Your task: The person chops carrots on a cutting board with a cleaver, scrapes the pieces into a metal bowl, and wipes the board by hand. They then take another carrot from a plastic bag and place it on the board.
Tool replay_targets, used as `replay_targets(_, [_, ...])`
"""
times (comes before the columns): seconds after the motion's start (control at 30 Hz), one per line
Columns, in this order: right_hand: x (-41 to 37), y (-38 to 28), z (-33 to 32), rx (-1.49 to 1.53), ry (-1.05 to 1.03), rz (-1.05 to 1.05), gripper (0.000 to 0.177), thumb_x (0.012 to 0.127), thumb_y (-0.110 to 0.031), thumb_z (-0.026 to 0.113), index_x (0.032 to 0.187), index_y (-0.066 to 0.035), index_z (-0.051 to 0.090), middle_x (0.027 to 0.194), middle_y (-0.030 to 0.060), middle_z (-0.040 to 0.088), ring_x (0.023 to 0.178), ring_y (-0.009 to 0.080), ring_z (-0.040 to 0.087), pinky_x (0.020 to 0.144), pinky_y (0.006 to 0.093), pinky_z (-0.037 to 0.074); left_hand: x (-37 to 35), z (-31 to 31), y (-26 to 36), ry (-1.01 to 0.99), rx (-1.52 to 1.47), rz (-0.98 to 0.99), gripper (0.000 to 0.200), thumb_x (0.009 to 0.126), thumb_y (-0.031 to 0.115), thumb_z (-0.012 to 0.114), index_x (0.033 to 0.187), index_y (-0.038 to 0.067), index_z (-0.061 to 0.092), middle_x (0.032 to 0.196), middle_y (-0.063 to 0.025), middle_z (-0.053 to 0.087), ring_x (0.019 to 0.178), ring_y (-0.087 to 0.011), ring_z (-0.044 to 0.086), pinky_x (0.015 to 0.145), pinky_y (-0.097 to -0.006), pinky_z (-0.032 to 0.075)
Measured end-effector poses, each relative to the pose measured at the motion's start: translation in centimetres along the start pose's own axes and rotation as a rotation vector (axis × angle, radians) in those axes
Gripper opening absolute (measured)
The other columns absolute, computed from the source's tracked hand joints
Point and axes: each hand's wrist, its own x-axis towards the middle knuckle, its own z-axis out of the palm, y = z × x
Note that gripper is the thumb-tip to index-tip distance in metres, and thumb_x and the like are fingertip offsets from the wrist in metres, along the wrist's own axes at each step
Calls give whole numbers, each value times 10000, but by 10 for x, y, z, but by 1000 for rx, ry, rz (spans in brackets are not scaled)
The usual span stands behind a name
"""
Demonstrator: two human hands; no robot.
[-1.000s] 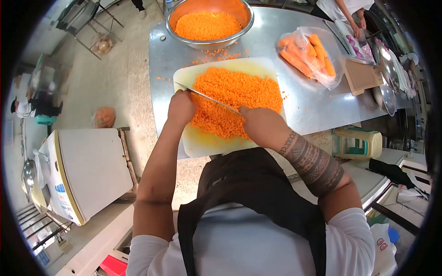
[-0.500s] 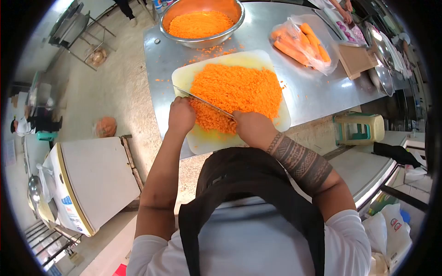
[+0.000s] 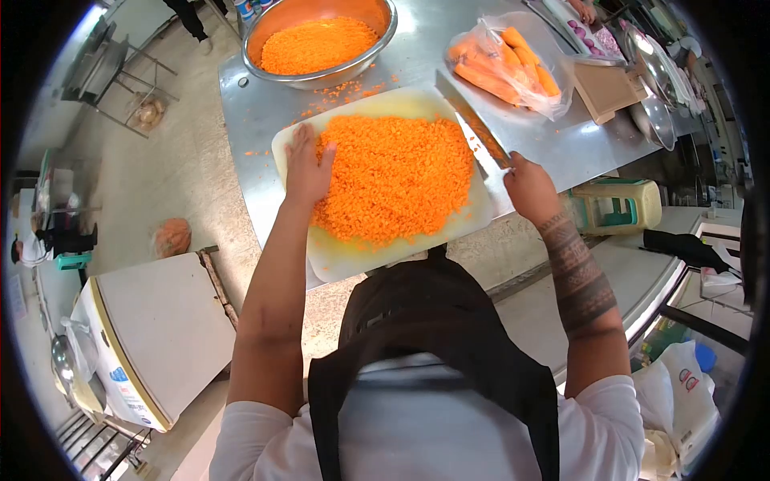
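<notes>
A broad heap of finely chopped carrot point(image 3: 393, 180) covers most of the white cutting board point(image 3: 337, 260). My left hand point(image 3: 309, 164) lies with fingers stretched out against the heap's left edge, over the board's left side. Out past the board's right edge, my right hand point(image 3: 531, 188) grips the handle of a kitchen knife point(image 3: 473, 120). Its wide blade slants up and away to the left along the board's right side, with orange bits on it. Behind the board stands a steel bowl point(image 3: 385, 40) holding more chopped carrot.
A clear plastic bag of peeled carrots point(image 3: 509, 68) lies on the steel table point(image 3: 529, 148) at the back right, beside a brown box point(image 3: 605, 88). Another person's hand point(image 3: 584, 10) is by a tray of purple pieces. A stool point(image 3: 622, 204) stands at the right.
My right hand has carried the knife from the heap's left front to beyond the board's right edge. My left hand has unclenched and now rests at the heap's left side.
</notes>
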Motion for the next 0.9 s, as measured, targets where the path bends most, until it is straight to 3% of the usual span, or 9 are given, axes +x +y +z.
replay_targets(0.13, [32,-38,17,-28,-78,-91,189,930,-123,552,1082,-42,630,872,228,718,834,432,710,743,551,560,29,3,24,-176,-160,55,710,1088,430,492,1607,-26,330,1696,-203,296,1594,-329,226,1311,-448,126])
replay_targets(0.23, [49,-69,27,-86,-156,-180,199,942,-130,540,1098,-51,636,870,204,726,833,411,721,732,538,567,38,3,39,-128,-166,21,590,1077,344,511,1555,5,449,1595,-220,460,1507,-371,390,1260,-435,289])
replay_targets(0.33, [62,-92,20,-126,-264,-262,243,950,-133,534,1156,-60,638,879,196,730,843,402,726,734,526,572,58,-2,39,-65,-56,75,433,1020,192,536,1397,-10,605,1397,-256,616,1329,-424,554,1136,-469,440])
replay_targets(0.43, [69,-108,-6,-140,-355,-372,285,954,-138,528,1208,-64,634,912,204,734,888,400,727,774,521,574,65,-11,52,-107,184,2,327,935,90,550,1206,-34,685,1225,-275,670,1183,-427,624,1028,-503,500])
replay_targets(0.53, [66,-121,-14,-90,-418,-386,289,954,-141,527,1207,-61,642,952,216,734,935,399,724,820,522,570,70,-16,49,-269,254,-125,294,904,79,558,1131,-43,699,1200,-291,665,1168,-423,634,1021,-497,509])
replay_targets(0.63, [60,-127,28,-47,-438,-295,262,947,-141,546,1157,-34,662,978,230,731,959,398,721,840,521,566,56,-18,43,-126,182,-140,294,899,99,575,1123,-36,708,1202,-289,667,1144,-425,650,1006,-495,520])
replay_targets(0.73, [59,-137,-4,-38,-429,-386,212,935,-128,556,1095,0,609,923,255,709,904,427,703,826,537,552,50,-29,39,-228,251,-156,304,897,89,561,1137,-25,707,1212,-276,672,1133,-424,658,1010,-491,521])
replay_targets(0.9, [36,-139,26,45,-399,-379,281,941,-130,537,1188,-25,624,920,243,713,919,431,702,830,530,553,20,-35,31,-118,177,-141,311,894,92,560,1148,-13,706,1199,-267,677,1125,-417,661,995,-495,527])
